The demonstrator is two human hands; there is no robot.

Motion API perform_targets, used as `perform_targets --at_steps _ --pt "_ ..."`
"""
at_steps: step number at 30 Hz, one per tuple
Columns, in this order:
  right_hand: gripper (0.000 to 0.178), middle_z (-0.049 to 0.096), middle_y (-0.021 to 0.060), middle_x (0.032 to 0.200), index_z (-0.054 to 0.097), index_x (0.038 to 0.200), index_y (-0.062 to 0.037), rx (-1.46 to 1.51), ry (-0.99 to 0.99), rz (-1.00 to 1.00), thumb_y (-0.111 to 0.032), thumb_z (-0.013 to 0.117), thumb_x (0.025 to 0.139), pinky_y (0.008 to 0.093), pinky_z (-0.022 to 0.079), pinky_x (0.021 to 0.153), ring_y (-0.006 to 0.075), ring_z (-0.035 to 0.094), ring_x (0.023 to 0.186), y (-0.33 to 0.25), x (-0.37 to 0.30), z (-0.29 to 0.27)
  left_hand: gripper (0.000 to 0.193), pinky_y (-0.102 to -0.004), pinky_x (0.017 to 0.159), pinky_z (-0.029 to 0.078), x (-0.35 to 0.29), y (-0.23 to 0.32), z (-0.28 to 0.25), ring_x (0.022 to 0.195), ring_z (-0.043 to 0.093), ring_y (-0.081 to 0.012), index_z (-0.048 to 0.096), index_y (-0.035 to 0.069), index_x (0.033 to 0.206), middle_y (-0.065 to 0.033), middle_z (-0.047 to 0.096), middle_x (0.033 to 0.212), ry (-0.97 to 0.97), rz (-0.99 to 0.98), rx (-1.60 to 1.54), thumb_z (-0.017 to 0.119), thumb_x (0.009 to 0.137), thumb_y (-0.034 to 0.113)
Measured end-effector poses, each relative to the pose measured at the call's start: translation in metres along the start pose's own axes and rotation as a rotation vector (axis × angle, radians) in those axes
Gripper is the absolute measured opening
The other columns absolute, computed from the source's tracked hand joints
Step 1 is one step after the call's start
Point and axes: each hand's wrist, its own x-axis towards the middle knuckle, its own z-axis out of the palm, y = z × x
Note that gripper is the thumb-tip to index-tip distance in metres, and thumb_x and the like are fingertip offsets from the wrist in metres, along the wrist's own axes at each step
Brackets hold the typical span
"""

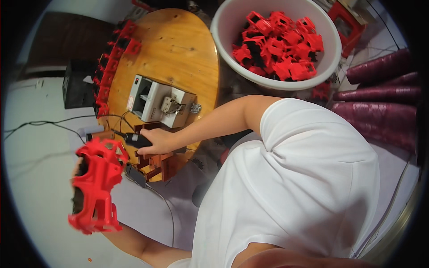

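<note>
Red plastic frame (99, 176) w/ dark inner parts is up in the air, off the counter (183, 44), out past its lower-left edge & close to the camera. L hand (111, 211) grips it; most of that hand is hidden behind the frame, so exact finger placement can't be made out. R hand (158, 142) is wrapped round a black handheld tool (136, 140) over the counter's lower part, tool's tip end pointing twd the lower-left edge. Frame & tool are apart.

Counter is round, wooden. Approx. mid-counter, nearer the lower edge: white boxy machine (176, 111) w/ dark recess & metal mechanism, tilted in view. Small pile of silvery bits (195, 107) just beside it, by the R edge. Reddish-brown stand (169, 166) at the bottom edge, below the R hand, partly covered by it. Row of red-and-black parts (106, 79) lines the upper-left edge. Thin black cable (58, 119) runs in from the left twd the counter.

Past the counter's upper-right edge: big whitish tub (217, 33) w/ a heap of red parts (286, 47) inside, similar color to the held frame.
</note>
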Motion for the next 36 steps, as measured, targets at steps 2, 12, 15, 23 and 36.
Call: perform_targets --at_steps 2,12,15,23,36 --pt "0.065 0.065 0.0257 0.091 0.045 0.116 0.0041 0.063 -0.060 0.021 -0.049 0.066 0.085 0.0436 0.050 0.077 0.0404 0.064 0.089 -0.012 -0.007 0.007 0.039 -0.0315 0.082 0.052 0.037 0.024 0.032 0.092 0.064 -0.0163 0.060 0.002 0.121 -0.0067 0.067 0.104 0.022 0.121 0.007 0.057 0.096 0.032" --pt "0.052 0.065 0.0274 0.103 0.056 0.113 0.0030 0.152 -0.162 0.019 -0.041 0.063 0.087 0.0450 0.051 0.079 0.0422 0.064 0.093 -0.018 -0.005 0.005 0.062 -0.0358 0.093 0.049 0.166 0.056 0.228 0.110 0.059 -0.0252 0.042 0.004 0.141 -0.0144 0.059 0.123 -0.307 0.128 -0.081 0.057 0.096 0.044" --pt "0.058 0.065 0.0280 0.102 0.050 0.117 0.0033 0.053 0.066 -0.195 -0.042 0.067 0.086 0.0453 0.050 0.081 0.0424 0.064 0.095 0.011 0.006 0.029 0.067 -0.0366 0.091 0.050 0.154 -0.025 0.187 0.112 0.057 -0.0210 0.042 0.007 0.141 -0.0137 0.059 0.122 -0.019 0.492 0.376 0.065 0.091 0.045" --pt "0.063 0.067 0.0161 0.090 0.052 0.115 0.0034 -0.038 -0.060 -0.064 -0.048 0.070 0.084 0.0323 0.052 0.065 0.0204 0.066 0.075 -0.012 0.002 0.008 0.042 -0.0329 0.087 0.048 0.002 -0.145 0.023 0.098 0.064 -0.0224 0.061 0.004 0.124 -0.0123 0.068 0.106 0.292 -0.259 0.345 0.060 0.092 0.031" --pt "0.049 0.068 0.0178 0.098 0.061 0.108 -0.0042 -0.767 -0.147 -0.817 -0.040 0.076 0.078 0.0372 0.053 0.076 0.0290 0.068 0.089 -0.133 0.098 -0.121 0.017 -0.0248 0.070 0.048 0.000 -0.186 0.007 0.078 0.063 -0.0106 0.062 0.003 0.104 -0.0035 0.065 0.086 0.439 -0.244 -0.282 0.062 0.095 0.018"
